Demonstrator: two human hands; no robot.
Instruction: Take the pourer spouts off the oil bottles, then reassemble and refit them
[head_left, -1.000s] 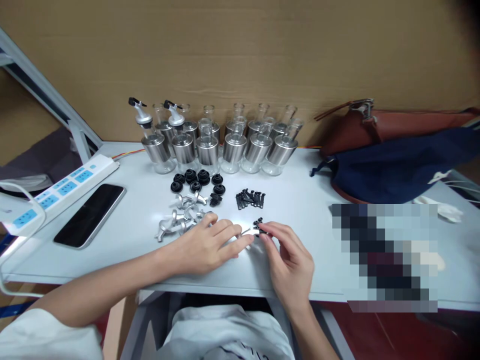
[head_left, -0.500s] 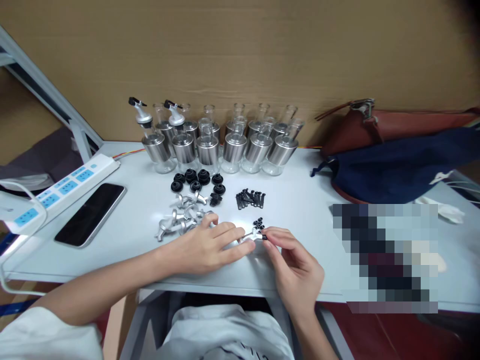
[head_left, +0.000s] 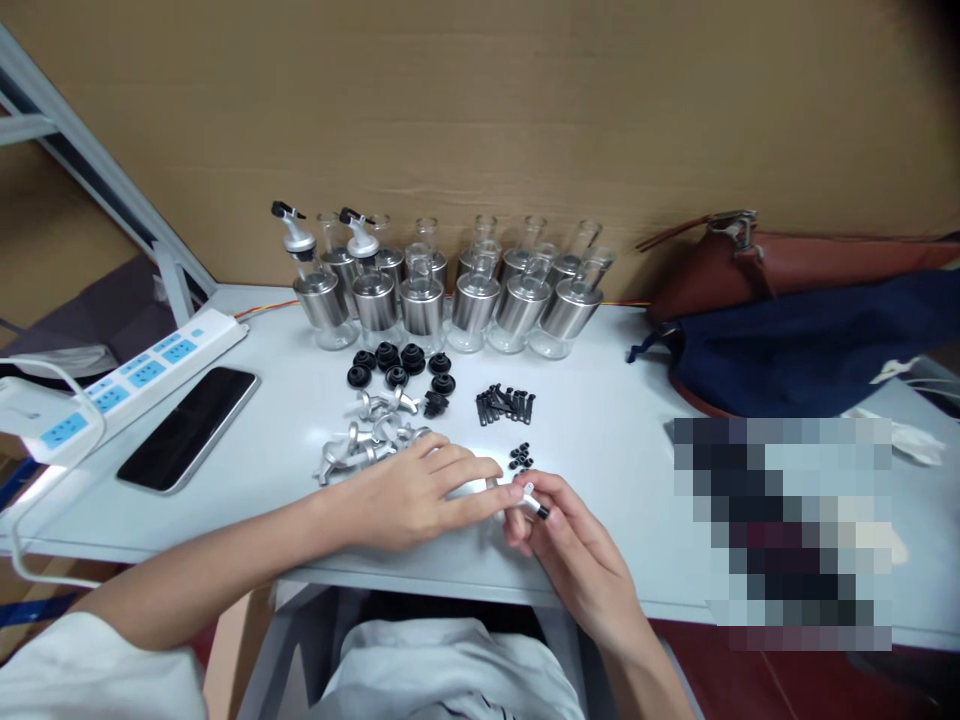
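Observation:
A silver pourer spout (head_left: 529, 501) with a small black cap (head_left: 542, 512) on its tip is held between both hands near the table's front edge. My left hand (head_left: 439, 492) reaches in from the left, its index finger and thumb closed on the spout's wide end, which is partly hidden. My right hand (head_left: 585, 560) wraps its fingers around the spout, the thumb beside the capped tip. Just beyond lie several small black caps (head_left: 520, 456) and a pile of flat black levers (head_left: 506, 405). Loose silver spouts (head_left: 367, 440) are heaped by my left hand, with black ribbed stoppers (head_left: 397, 365) behind them.
Two rows of glass bottles with steel sleeves (head_left: 476, 300) stand at the back; two carry finished pourers (head_left: 298, 238). At left lie a phone (head_left: 187, 430) and a power strip (head_left: 142, 380). A brown bag (head_left: 697, 275) and navy cloth (head_left: 810, 340) sit at right.
The spout has turned so its capped tip points down and right, toward me. My right fingers have shifted from pinching the tip to curling around the spout. The view has shifted slightly.

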